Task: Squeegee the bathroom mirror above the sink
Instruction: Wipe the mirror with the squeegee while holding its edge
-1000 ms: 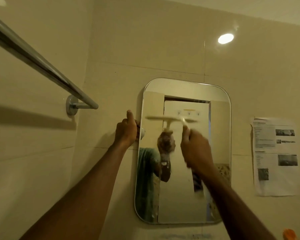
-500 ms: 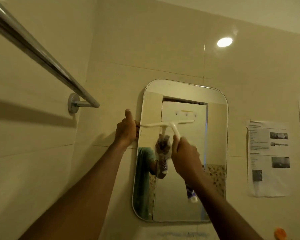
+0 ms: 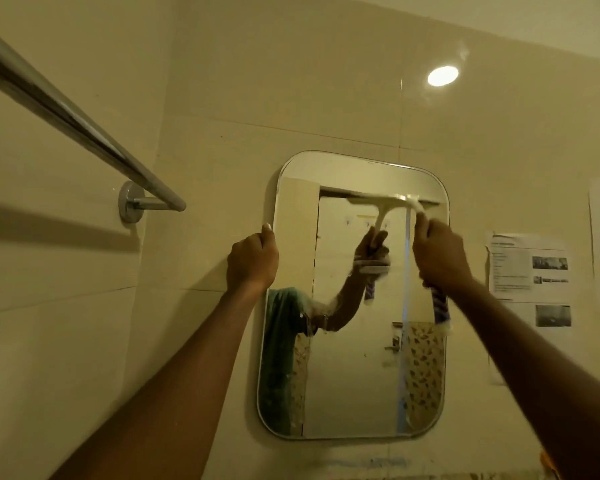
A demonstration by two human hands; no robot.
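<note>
The right hand (image 3: 440, 254) is clenching the squeegee (image 3: 411, 201) handle, the blade lying on the mirror (image 3: 354, 358) just above it. The left hand (image 3: 253, 259) is gripping the mirror's left rim. On the tiled wall (image 3: 291, 98), a towel rail (image 3: 84, 129) is jutting out further left and a printed sheet (image 3: 530, 271) is hanging further right.

I see the mirror (image 3: 354, 382), an upright rectangle with rounded corners, fixed on the beige tiled wall (image 3: 291, 81). The white squeegee (image 3: 400, 198) has its blade horizontal against the mirror's upper right part, and its handle slants down to the right.
</note>
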